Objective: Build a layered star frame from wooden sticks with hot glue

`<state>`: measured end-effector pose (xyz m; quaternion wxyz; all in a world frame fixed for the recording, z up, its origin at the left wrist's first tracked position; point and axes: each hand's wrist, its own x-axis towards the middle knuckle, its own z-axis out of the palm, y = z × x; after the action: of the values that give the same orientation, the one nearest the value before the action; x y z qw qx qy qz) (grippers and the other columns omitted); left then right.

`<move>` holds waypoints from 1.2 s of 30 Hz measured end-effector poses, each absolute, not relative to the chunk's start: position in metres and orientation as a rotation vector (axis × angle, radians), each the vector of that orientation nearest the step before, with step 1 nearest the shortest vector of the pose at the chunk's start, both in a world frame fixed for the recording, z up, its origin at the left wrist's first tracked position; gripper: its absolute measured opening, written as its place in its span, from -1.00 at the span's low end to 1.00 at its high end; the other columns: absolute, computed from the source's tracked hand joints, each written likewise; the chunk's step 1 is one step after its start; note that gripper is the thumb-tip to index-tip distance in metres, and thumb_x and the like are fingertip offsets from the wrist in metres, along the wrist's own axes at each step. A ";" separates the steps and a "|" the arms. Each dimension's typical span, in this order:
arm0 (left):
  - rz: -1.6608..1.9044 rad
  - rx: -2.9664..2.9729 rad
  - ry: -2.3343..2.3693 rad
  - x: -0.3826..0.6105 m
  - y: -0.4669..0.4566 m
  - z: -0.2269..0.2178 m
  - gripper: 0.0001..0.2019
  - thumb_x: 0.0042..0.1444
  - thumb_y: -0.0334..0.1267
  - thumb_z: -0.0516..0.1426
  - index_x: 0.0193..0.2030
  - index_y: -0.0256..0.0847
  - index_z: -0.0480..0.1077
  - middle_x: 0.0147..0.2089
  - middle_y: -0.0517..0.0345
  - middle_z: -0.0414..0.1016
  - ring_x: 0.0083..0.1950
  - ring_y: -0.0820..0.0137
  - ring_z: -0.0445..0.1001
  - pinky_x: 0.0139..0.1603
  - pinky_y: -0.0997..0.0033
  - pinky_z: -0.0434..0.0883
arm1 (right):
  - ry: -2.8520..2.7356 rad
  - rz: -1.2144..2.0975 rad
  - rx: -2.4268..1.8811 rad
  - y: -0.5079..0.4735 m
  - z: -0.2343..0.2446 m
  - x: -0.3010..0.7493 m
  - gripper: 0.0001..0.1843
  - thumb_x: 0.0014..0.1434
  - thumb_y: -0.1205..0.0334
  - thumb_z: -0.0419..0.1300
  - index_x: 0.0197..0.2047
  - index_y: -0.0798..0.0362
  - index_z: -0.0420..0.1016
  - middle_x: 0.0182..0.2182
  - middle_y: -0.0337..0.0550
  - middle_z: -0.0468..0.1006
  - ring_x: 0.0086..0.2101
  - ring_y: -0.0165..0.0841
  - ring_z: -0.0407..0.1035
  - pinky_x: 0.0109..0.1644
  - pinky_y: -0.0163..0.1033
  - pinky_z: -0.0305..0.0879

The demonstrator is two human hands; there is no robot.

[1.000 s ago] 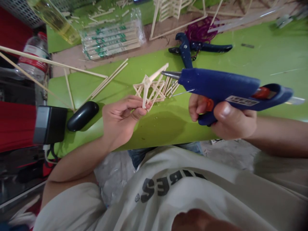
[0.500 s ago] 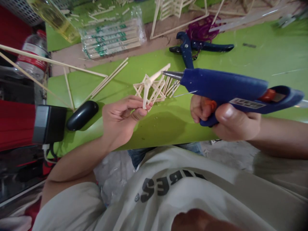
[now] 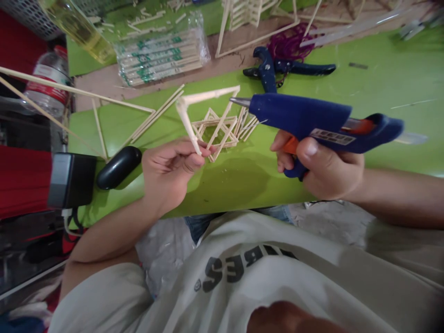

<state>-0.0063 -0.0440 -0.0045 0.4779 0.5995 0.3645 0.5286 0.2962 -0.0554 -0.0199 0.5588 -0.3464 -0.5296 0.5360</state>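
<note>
My left hand (image 3: pixel 169 169) pinches the lower end of a bent piece made of two pale wooden sticks (image 3: pixel 203 97) joined in a V, held above the green table (image 3: pixel 243 180). My right hand (image 3: pixel 324 169) is wrapped round the handle of a blue glue gun (image 3: pixel 312 121), a finger on its orange trigger. The gun's metal nozzle points left and almost touches the free tip of the upper stick. Under the sticks lies a small star-shaped frame of sticks (image 3: pixel 217 132) with loose short sticks (image 3: pixel 248 125) beside it.
Blue pliers (image 3: pixel 274 69) and purple string (image 3: pixel 289 44) lie behind the gun. A plastic pack of sticks (image 3: pixel 161 53), a bottle of yellow liquid (image 3: pixel 81 30) and a water bottle (image 3: pixel 48 83) stand far left. A black oval case (image 3: pixel 119 167) and a black adapter (image 3: pixel 71 180) sit at the left edge.
My left hand has turned the stick piece, so its V now opens wide to the upper left. The glue gun has shifted left and slightly up, nozzle near the upper stick's tip.
</note>
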 end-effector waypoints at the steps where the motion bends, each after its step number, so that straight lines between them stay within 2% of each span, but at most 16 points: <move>1: 1.282 1.441 0.911 -0.007 -0.044 -0.004 -0.97 0.41 -0.09 0.51 -0.06 0.12 0.84 -0.07 0.17 0.82 0.00 0.22 0.85 0.14 0.13 0.85 | -1.263 1.227 -0.824 -0.056 -0.021 0.296 -0.72 0.47 -0.11 0.48 0.02 -0.11 0.87 -0.22 -0.14 0.75 -0.52 -0.37 0.37 -0.52 -0.11 0.32; 4: 1.275 1.388 0.920 -0.008 -0.045 -0.004 -0.94 0.39 -0.08 0.52 -0.07 0.10 0.83 -0.06 0.17 0.82 0.03 0.21 0.85 0.19 0.11 0.84 | -1.305 1.165 -0.771 -0.054 -0.022 0.291 -0.74 0.48 -0.11 0.46 0.06 -0.19 0.88 -0.28 -0.19 0.76 -0.52 -0.34 0.41 -0.52 -0.12 0.32; 8: 1.268 1.376 0.924 -0.008 -0.046 -0.004 -0.92 0.40 -0.09 0.52 -0.08 0.04 0.84 -0.07 0.17 0.81 0.00 0.29 0.83 0.12 0.24 0.81 | -1.224 1.165 -0.764 -0.051 -0.018 0.284 -0.73 0.47 -0.16 0.49 -0.07 -0.17 0.85 -0.31 -0.19 0.73 -0.51 -0.32 0.45 -0.52 -0.12 0.37; 13: 1.248 1.378 0.922 -0.010 -0.046 -0.006 -0.91 0.39 -0.06 0.53 -0.08 0.06 0.84 -0.09 0.18 0.82 -0.06 0.33 0.81 0.04 0.31 0.78 | -1.270 1.210 -0.727 -0.051 -0.012 0.286 -0.78 0.49 -0.05 0.44 -0.15 -0.14 0.78 -0.36 -0.18 0.66 -0.48 -0.25 0.47 -0.51 -0.07 0.36; 21: 1.256 1.390 0.828 -0.009 -0.044 -0.008 -0.95 0.46 -0.18 0.47 -0.03 0.07 0.85 -0.06 0.15 0.83 0.01 0.34 0.81 0.02 0.32 0.76 | -1.371 1.192 -0.651 -0.047 -0.010 0.288 -0.60 0.63 0.00 0.27 -0.25 0.00 0.68 -0.42 -0.17 0.58 -0.43 -0.32 0.46 -0.37 -0.13 0.32; 25: 1.249 1.416 0.884 -0.008 -0.043 -0.007 -0.96 0.41 -0.10 0.51 -0.05 0.11 0.85 -0.08 0.18 0.83 -0.02 0.29 0.82 -0.02 0.27 0.75 | -1.365 1.170 -0.678 -0.048 -0.009 0.286 -0.59 0.62 -0.01 0.29 -0.28 -0.03 0.65 -0.44 -0.19 0.55 -0.45 -0.30 0.44 -0.36 -0.10 0.30; 36: 1.237 1.390 0.843 -0.009 -0.044 -0.006 -0.95 0.46 -0.16 0.48 -0.02 0.11 0.85 -0.05 0.18 0.84 0.00 0.32 0.84 0.06 0.27 0.79 | -1.296 1.199 -0.710 -0.048 -0.005 0.284 -0.56 0.55 -0.11 0.42 -0.35 -0.07 0.62 -0.48 -0.24 0.53 -0.47 -0.32 0.42 -0.39 -0.13 0.32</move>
<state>-0.0086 -0.0444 -0.0062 0.5221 0.5805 0.3517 0.5164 0.2836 -0.0484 -0.0053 0.5803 -0.3039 -0.5545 0.5132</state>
